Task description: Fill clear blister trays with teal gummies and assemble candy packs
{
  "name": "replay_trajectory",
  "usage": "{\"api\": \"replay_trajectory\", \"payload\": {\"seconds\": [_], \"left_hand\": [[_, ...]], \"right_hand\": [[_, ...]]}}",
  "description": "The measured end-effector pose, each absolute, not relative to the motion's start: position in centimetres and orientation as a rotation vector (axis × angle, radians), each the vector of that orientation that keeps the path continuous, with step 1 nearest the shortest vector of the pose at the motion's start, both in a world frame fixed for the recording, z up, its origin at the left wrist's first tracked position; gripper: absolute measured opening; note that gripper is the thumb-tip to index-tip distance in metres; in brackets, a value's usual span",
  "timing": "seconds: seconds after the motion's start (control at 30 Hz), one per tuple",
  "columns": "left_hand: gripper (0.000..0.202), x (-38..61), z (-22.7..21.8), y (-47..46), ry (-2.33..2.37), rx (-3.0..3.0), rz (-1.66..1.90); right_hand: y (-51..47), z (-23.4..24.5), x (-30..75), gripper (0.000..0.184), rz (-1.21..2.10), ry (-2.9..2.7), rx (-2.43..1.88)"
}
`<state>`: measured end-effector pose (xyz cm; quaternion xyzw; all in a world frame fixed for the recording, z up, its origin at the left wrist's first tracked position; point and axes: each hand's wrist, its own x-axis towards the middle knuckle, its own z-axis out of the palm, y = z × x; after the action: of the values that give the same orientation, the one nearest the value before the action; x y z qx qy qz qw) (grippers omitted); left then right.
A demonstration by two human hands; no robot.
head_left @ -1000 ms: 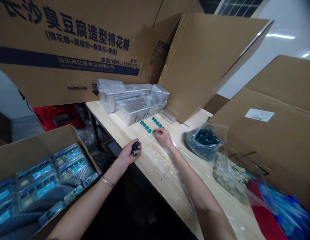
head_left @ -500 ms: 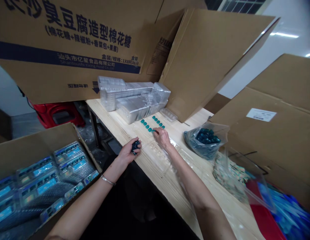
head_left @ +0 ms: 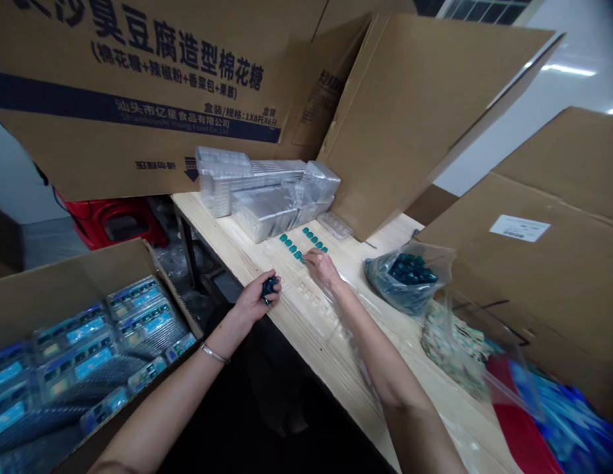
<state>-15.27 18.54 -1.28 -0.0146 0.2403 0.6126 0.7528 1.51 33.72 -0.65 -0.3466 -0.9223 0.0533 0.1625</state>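
My left hand point(head_left: 259, 294) is curled around several small, glossy dark-teal pieces point(head_left: 269, 288) at the table's front edge. The fingers of my right hand point(head_left: 322, 266) are pinched at the near end of a row of teal pieces point(head_left: 289, 245), on the end piece there. A second row of teal pieces point(head_left: 315, 239) runs beside it, partly behind my right fingers. Both rows lie in clear plastic or on the wood; I cannot tell which. Near my right wrist lies a clear moulded tray point(head_left: 309, 299) with pale pieces in its compartments.
Stacked clear trays point(head_left: 266, 204) stand at the back of the wooden table point(head_left: 222, 237). To the right are a bag of dark-teal pieces point(head_left: 409, 273) and a bag of pale packets point(head_left: 457, 339). An open carton point(head_left: 175, 289) of filled packs stands left. Large cardboard boxes point(head_left: 434, 99) rise behind.
The view has shifted slightly. My right fingers stay at the near end of the row with the teal piece, barely moved. My left hand keeps its handful.
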Motion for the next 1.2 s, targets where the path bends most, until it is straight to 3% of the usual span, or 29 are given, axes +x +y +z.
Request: {"api": "replay_trajectory", "payload": {"seconds": [0.43,0.67,0.87,1.2], "left_hand": [[0.009,-15.1,-1.5,18.7,0.533,-0.009,1.332],[0.009,-15.4,-0.4,18.1,0.544,-0.020,1.333],[0.008,-15.6,-0.3,17.9,0.543,0.010,1.354],[0.008,-15.1,-0.8,18.2,0.509,0.005,1.327]], "right_hand": [[32.2,-1.5,0.4,0.024,-0.009,-2.765,-1.179],[32.8,-0.9,1.2,0.030,0.120,-2.489,-1.226],[32.5,-1.0,-0.2,0.014,0.134,-2.461,-1.299],[32.2,-1.4,-1.6,0.019,0.118,-2.445,-1.404]]}}
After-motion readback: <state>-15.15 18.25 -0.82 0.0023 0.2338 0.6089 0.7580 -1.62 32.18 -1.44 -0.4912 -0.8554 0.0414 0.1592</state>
